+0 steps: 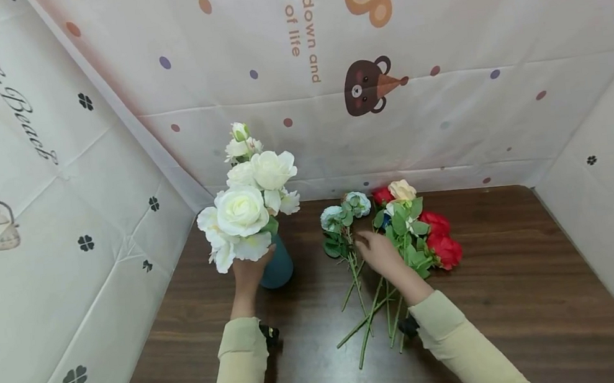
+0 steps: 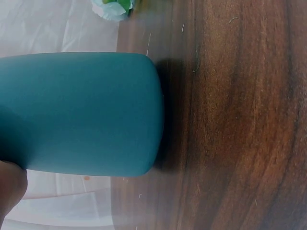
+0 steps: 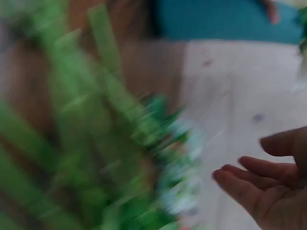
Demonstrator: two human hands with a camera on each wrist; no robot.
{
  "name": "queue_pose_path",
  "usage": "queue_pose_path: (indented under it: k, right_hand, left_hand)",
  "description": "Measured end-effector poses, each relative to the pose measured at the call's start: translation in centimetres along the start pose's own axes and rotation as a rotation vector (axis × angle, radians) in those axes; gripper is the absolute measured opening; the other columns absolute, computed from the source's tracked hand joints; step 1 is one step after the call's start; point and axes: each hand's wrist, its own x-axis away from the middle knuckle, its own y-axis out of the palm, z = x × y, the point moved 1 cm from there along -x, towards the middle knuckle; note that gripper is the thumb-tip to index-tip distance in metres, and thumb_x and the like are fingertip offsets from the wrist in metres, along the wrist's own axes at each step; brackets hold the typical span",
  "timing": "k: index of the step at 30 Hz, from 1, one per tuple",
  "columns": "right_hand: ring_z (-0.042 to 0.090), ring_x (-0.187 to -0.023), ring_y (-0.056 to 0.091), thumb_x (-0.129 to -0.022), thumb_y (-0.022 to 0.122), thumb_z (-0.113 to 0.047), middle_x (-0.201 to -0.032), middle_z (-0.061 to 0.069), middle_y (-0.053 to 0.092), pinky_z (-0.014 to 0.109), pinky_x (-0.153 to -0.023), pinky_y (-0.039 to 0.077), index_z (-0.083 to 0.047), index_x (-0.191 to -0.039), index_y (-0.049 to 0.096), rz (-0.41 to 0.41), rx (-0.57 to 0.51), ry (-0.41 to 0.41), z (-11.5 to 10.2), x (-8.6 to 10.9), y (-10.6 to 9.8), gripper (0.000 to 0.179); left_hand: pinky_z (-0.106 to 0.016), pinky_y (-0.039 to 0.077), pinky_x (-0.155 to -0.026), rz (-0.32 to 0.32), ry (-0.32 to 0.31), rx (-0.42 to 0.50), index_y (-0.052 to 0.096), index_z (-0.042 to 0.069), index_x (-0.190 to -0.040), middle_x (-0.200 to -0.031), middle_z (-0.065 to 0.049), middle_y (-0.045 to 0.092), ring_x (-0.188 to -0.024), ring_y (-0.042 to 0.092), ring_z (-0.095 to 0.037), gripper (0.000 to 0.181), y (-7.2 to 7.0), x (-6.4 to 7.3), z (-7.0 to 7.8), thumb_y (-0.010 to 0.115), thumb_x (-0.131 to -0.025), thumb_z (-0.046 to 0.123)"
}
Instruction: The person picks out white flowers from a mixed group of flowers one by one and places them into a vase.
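Note:
A teal vase (image 1: 277,267) stands on the table, filled with white artificial flowers (image 1: 243,211) that lean to the left. My left hand (image 1: 250,272) grips the vase's upper part just below the blooms; in the left wrist view the thumb (image 2: 11,186) lies against its side. My right hand (image 1: 378,253) hovers by the stems of some pale blue flowers (image 1: 332,219). In the right wrist view that hand (image 3: 271,184) shows relaxed fingers, the thumb apart and nothing between them. Blurred green stems (image 3: 81,96) appear beside it.
Red flowers (image 1: 445,249) and a cream rose (image 1: 402,190) lie right of my right hand, their green stems (image 1: 373,325) crossing toward me. The dark wooden table (image 1: 520,294) ends at printed cloth walls (image 1: 474,124) at the back and sides.

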Motion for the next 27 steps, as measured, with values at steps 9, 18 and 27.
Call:
queue_pose_path:
  k: [9, 18, 27]
  right_hand:
    - [0.018, -0.051, 0.047, -0.104, 0.049, -0.009, -0.073, 0.021, 0.065, 0.031, -0.053, 0.042, 0.013, -0.139, 0.054, 0.116, 0.019, 0.149, 5.8, 1.7, -0.7, 0.042]
    - [0.026, -0.061, 0.062, -0.103, 0.052, -0.008, -0.082, 0.027, 0.071, 0.033, -0.057, 0.049, 0.011, -0.097, 0.073, 0.150, 0.132, 0.241, 7.5, 1.1, -1.4, 0.029]
    - [0.023, -0.061, 0.061, -0.096, 0.061, -0.011, -0.071, 0.018, 0.070, 0.031, -0.058, 0.049, 0.007, -0.085, 0.076, 0.094, 0.005, 0.321, 8.5, -0.2, -0.5, 0.026]
  left_hand:
    - [-0.065, 0.039, -0.113, 0.015, 0.052, -0.010, 0.042, -0.010, -0.144, -0.144, -0.031, 0.050, -0.134, 0.049, -0.049, 0.077, 0.1, -0.1, -0.1, 0.080, -0.079, 0.002]
    - [-0.064, 0.037, -0.115, 0.009, 0.086, -0.030, 0.041, -0.011, -0.144, -0.145, -0.033, 0.048, -0.136, 0.047, -0.049, 0.077, 0.2, -0.5, 0.0, 0.080, -0.079, 0.002]
    - [-0.066, 0.039, -0.112, 0.015, 0.069, -0.034, 0.043, -0.013, -0.142, -0.142, -0.034, 0.050, -0.133, 0.049, -0.051, 0.075, 0.1, -0.1, 0.3, 0.080, -0.078, 0.000]
